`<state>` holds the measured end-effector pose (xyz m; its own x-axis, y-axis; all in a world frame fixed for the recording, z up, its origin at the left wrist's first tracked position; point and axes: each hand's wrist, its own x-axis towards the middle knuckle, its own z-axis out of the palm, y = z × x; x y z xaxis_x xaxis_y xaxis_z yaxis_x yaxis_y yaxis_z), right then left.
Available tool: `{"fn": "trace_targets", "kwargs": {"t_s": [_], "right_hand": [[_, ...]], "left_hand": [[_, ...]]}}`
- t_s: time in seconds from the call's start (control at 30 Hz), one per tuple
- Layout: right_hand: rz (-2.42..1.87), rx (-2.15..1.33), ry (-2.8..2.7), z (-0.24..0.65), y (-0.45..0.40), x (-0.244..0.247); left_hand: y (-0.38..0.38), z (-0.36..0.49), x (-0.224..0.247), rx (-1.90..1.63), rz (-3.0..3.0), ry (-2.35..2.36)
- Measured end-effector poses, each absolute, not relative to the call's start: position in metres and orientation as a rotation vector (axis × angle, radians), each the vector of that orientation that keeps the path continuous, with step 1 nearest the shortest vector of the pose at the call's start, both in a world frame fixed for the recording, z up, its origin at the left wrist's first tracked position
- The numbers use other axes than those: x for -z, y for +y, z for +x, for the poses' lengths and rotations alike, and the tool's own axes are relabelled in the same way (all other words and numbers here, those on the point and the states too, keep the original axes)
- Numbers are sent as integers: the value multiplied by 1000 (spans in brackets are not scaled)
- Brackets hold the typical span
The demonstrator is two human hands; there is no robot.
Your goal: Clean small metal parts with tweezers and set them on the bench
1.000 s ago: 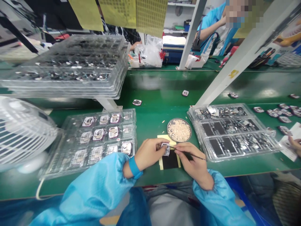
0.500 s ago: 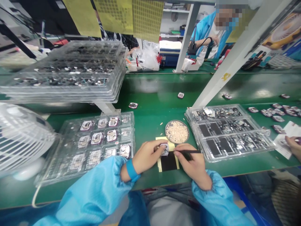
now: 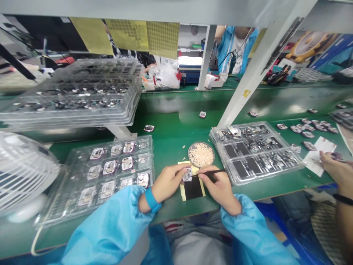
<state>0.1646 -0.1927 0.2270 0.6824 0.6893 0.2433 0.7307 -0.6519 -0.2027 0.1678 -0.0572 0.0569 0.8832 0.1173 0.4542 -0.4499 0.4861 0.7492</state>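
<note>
Got a little square part (image 3: 187, 174) gripped in the left hand (image 3: 169, 182), thin dark tool (image 3: 214, 172) pinched in the right hand (image 3: 218, 185), lower center.

Bare green bench (image 3: 171, 130) opens beyond the round dish (image 3: 201, 154), between tray stacks (image 3: 110, 173).

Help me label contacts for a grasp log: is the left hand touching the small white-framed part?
Touching. The head view shows the left hand gripping the small white-framed part at its left side, with the thumb against it.
</note>
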Motion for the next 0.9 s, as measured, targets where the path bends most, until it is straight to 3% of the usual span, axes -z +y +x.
{"fn": "trace_targets", "kwargs": {"t_s": [0.17, 0.3, 0.43, 0.57, 0.67, 0.9], "right_hand": [[-2517, 35, -1033, 145, -194, -232], [-2544, 4, -1055, 124, -180, -273], [-2775, 316, -1095, 158, -151, -345], [-3345, 1130, -974, 233, -128, -399], [-3584, 1110, -809, 270, -124, -413], [-3529, 1104, -914, 270, -139, -409]], "left_hand": [[-54, 170, -60, -265, 779, -373], [-53, 166, -65, -220, 702, -400], [-56, 162, -67, -144, 458, -445], [-58, 163, -67, -131, 488, -429], [-58, 165, -65, -135, 564, -424], [-58, 166, -66, -86, 500, -410]]}}
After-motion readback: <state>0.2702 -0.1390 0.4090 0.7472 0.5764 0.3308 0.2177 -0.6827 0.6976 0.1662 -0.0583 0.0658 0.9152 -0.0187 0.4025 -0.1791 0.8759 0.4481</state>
